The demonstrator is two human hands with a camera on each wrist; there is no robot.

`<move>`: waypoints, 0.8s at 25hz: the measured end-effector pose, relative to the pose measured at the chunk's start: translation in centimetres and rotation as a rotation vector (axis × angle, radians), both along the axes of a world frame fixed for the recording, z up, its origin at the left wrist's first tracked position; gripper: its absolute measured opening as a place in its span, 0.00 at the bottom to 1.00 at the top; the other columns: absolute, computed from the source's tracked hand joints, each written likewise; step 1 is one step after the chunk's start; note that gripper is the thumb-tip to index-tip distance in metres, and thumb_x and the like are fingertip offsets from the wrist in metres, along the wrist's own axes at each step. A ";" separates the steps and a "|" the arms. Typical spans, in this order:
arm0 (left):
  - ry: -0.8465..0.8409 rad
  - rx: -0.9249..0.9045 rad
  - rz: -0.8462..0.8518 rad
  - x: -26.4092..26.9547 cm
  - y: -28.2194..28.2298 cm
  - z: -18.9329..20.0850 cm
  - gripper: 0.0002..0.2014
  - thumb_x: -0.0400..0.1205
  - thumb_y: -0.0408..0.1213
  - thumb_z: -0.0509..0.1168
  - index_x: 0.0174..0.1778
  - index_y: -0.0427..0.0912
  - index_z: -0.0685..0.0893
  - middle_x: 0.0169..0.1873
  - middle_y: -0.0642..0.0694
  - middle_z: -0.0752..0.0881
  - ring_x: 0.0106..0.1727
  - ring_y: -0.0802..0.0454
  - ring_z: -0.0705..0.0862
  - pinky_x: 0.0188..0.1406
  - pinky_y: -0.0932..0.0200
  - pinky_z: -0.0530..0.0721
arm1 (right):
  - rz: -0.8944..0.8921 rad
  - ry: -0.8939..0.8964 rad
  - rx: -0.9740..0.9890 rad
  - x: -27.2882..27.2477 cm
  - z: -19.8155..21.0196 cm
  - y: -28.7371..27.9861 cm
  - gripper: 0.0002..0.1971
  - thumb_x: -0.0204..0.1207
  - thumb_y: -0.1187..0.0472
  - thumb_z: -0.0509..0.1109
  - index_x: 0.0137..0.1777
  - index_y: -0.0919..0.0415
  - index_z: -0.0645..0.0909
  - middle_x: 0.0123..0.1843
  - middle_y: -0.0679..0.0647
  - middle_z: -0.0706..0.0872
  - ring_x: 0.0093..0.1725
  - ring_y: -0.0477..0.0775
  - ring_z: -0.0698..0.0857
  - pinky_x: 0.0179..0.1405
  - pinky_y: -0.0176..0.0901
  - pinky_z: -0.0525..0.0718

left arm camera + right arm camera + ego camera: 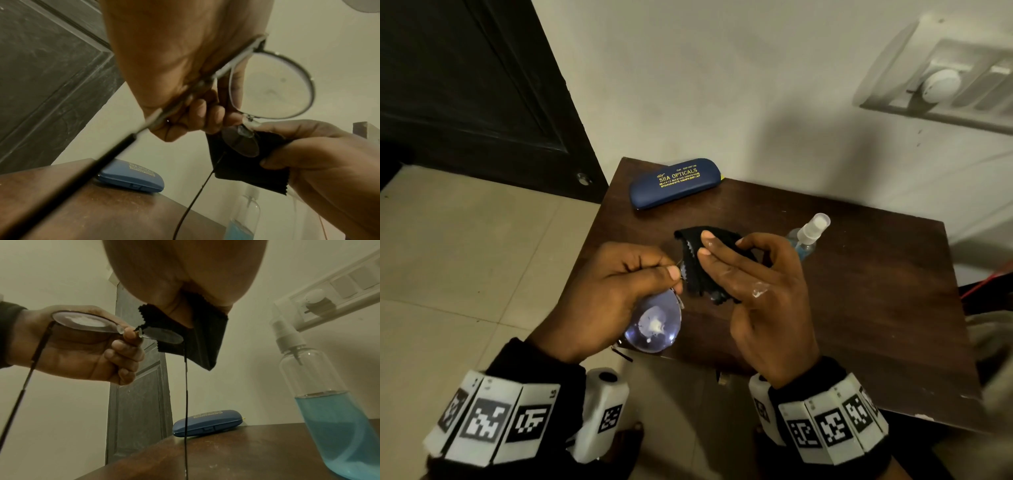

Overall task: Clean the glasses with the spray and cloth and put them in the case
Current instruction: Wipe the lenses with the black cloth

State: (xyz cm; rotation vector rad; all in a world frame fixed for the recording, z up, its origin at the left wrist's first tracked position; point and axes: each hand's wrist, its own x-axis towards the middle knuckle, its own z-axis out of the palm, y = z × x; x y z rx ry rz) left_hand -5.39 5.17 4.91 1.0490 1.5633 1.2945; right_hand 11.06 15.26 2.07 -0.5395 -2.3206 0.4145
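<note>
Black microfibre cloth [710, 263] pinched in right hand [756, 294], wrapping far lens of thin-rimmed round glasses [654, 323] that left hand [606, 291] grips at bridge, above brown wooden table [859, 308] (near lens unwiped, long axis toward blue hard case [676, 182]).

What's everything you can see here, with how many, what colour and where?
glasses: one pair, thin dark frame, held above the table's near left corner
cloth: one, black, against the far lens
spray bottle: one, clear with blue liquid and white nozzle, standing on the table at right
case: one, blue with gold print, closed, at the table's far left
table: one, dark brown wood
door: one, dark, far left
switch panel: one, white, on the wall
left hand: grips the glasses
right hand: holds the cloth
</note>
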 end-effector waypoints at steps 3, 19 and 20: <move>-0.002 0.030 0.061 -0.4 0.0 -0.1 0.15 0.72 0.41 0.66 0.31 0.29 0.85 0.27 0.32 0.82 0.30 0.43 0.82 0.35 0.61 0.81 | 0.010 0.006 -0.049 0.1 0.0 0.2 0.22 0.71 0.66 0.57 0.60 0.60 0.87 0.64 0.51 0.86 0.60 0.59 0.76 0.48 0.61 0.81; 0.045 -0.011 0.098 0.0 0.1 0.1 0.14 0.75 0.33 0.63 0.27 0.25 0.78 0.24 0.29 0.76 0.28 0.47 0.77 0.33 0.61 0.75 | 0.109 -0.015 0.023 -0.2 0.4 -1.1 0.20 0.71 0.67 0.59 0.57 0.59 0.88 0.62 0.49 0.87 0.61 0.58 0.76 0.48 0.57 0.79; 0.047 -0.020 0.098 0.0 0.2 0.2 0.15 0.75 0.33 0.63 0.27 0.24 0.79 0.24 0.29 0.77 0.27 0.48 0.79 0.33 0.62 0.76 | 0.077 -0.007 0.025 -0.2 0.3 -0.9 0.19 0.71 0.66 0.60 0.55 0.59 0.89 0.61 0.49 0.88 0.61 0.57 0.75 0.48 0.57 0.79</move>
